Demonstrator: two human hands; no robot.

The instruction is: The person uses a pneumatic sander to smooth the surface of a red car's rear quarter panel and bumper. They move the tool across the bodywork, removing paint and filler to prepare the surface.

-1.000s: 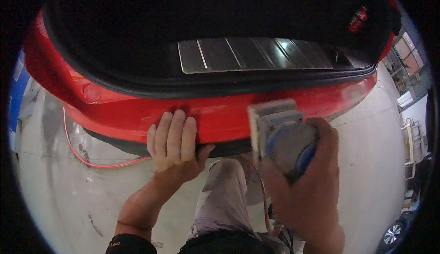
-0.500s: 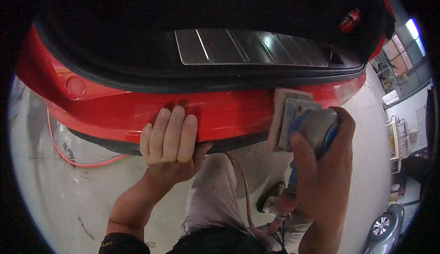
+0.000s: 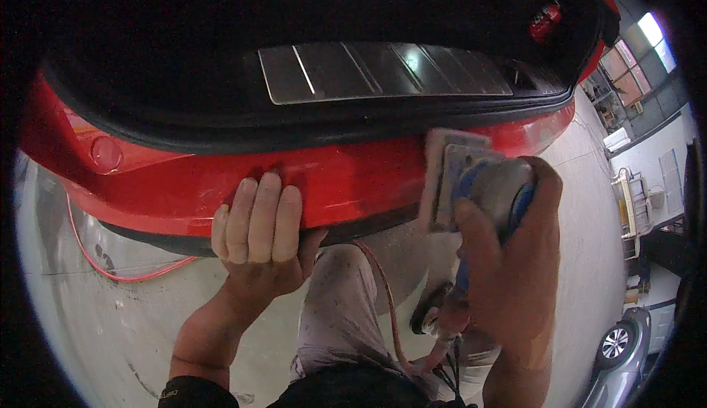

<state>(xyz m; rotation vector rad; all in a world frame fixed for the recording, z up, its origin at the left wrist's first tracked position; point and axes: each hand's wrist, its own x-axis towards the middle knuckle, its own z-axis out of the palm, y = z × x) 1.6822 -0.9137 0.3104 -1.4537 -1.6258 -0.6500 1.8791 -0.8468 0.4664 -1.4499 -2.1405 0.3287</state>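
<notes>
A red car bumper (image 3: 353,176) runs across the middle below a dark cargo opening. My left hand (image 3: 258,235) lies on its left-centre part, fingers stretched out over the red paint and the thumb near the lower dark edge. In my right hand (image 3: 519,261) is a grey and blue power sander (image 3: 497,187), gripped round its body. Its flat rectangular pad (image 3: 436,180) is tilted steeply, facing the bumper's right part. Whether the pad touches the paint cannot be made out. A reddish hose (image 3: 388,297) hangs between my legs, below the sander.
A ribbed metal sill plate (image 3: 383,76) lies along the cargo opening, behind its black seal (image 3: 294,129). A red cylinder (image 3: 545,23) sits deeper inside. On the floor at left is a red hose (image 3: 132,279). To the right stand a cream metal frame (image 3: 630,202) and a grey car (image 3: 622,356).
The whole view has turned slightly, moving the scene a little leftward. Both hands and the sander keep about the same places along the bumper.
</notes>
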